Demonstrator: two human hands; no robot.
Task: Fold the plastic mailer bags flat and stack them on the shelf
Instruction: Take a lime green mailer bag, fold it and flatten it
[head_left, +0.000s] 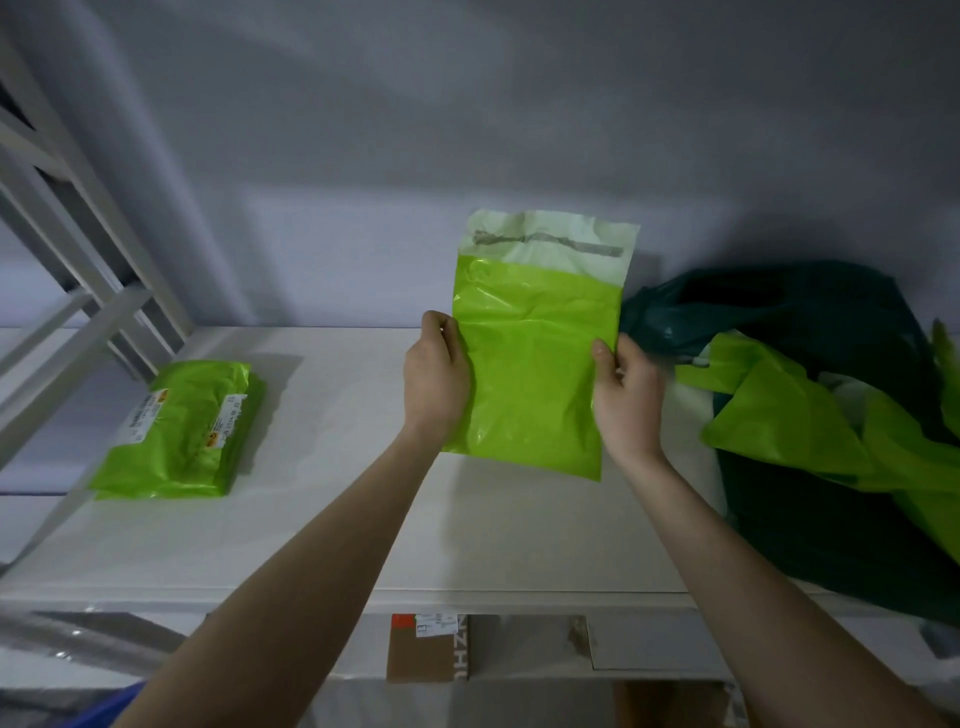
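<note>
Two hands are holding one green mailer bag upright above the white shelf, the left hand gripping its left edge and the right hand pinching its right edge, with the pale flap standing open at the top. Left of that bag, a stack of folded green bags is lying flat on the shelf. Right of it, a dark green sack is sagging open on the shelf, with loose green bags spilling from its mouth.
</note>
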